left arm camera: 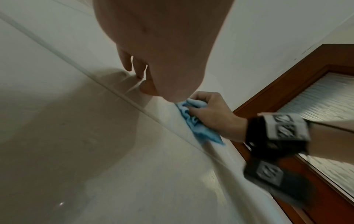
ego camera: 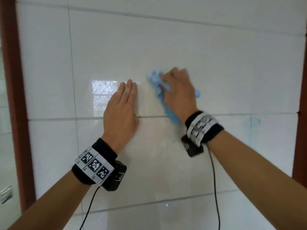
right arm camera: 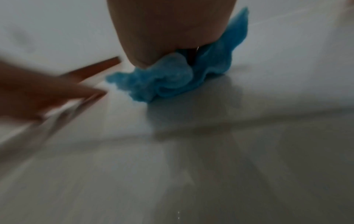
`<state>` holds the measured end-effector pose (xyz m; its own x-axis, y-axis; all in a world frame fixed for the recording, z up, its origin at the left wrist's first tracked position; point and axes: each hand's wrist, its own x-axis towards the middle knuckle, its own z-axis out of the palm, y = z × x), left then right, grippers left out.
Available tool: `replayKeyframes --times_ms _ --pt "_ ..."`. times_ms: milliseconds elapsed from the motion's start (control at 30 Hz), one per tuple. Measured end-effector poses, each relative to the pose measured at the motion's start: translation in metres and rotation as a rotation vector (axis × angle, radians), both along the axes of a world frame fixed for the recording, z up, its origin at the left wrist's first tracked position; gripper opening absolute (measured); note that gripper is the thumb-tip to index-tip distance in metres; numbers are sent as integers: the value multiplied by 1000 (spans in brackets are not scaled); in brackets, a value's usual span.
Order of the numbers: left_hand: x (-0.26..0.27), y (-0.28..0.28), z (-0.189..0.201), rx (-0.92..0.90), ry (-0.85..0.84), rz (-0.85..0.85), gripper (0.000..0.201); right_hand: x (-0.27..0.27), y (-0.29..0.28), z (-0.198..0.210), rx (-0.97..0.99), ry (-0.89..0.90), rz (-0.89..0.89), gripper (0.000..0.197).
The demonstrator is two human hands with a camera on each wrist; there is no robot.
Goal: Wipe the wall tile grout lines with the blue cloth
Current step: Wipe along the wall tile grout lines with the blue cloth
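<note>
A: Where's the blue cloth (ego camera: 167, 100) right now?

B: Bunched under the right hand (ego camera: 178, 90), pressed on the wall (ego camera: 232, 72). It sits on the face of the big centre tile, above the horizontal grout line (ego camera: 83, 118). Only the cloth's lower tail reaches down across that line.

A: Grip?

B: Right fingers curled into the wad, clamped on it. The right wrist view shows the cloth (right arm camera: 168, 78) crumpled under the hand (right arm camera: 168, 30) and against the tile. It's blurred, so I can't tell the finger detail there.

A: Left?

B: Left hand (ego camera: 122, 108) lies flat on the same tile, fingers straight and together, holding nothing. It's just beside the cloth, on the side toward the wall's left edge. Its heel rests right on the grout line. Looks like bracing.

A: So what does the next move turn on?

B: The joint is below the wad and runs edge to edge, left-right. The cloth's long axis runs roughly up-down, so it crosses the line, not along it. My read: the right hand needs to drop until the bunched part sits on the joint, then sweep sideways.

A: Which way?

B: Toward the right edge is open. Going left, the left hand (left arm camera: 162, 45) blocks the line and would have to lift first.
</note>
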<state>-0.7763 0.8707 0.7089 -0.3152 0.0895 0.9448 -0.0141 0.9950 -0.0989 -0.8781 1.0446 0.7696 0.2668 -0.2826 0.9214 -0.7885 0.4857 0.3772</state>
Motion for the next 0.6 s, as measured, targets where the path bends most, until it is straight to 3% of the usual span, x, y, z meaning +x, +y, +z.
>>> replayKeyframes --times_ms 33,100,133,200,333,400,467,600 --pt "1 -1 -1 3 -11 5 84 -4 3 22 -92 54 84 21" --pt "1 -1 0 -3 -22 14 85 -1 14 51 -245 -36 -129 13" --pt "2 0 0 -5 -28 15 84 -2 17 56 -319 -158 -158 16" --pt "2 2 2 7 -30 16 82 9 9 47 -384 -221 -169 27" --pt "2 8 2 29 -17 -1 78 18 -11 -29 -97 -179 -106 31" --pt "0 11 3 29 -8 -13 77 17 2 -45 28 -135 -78 31" --pt "-2 14 4 24 -5 -10 76 5 11 -22 70 -136 -122 29" --pt "0 19 4 40 -4 -5 76 1 19 52 -262 -262 -135 9"
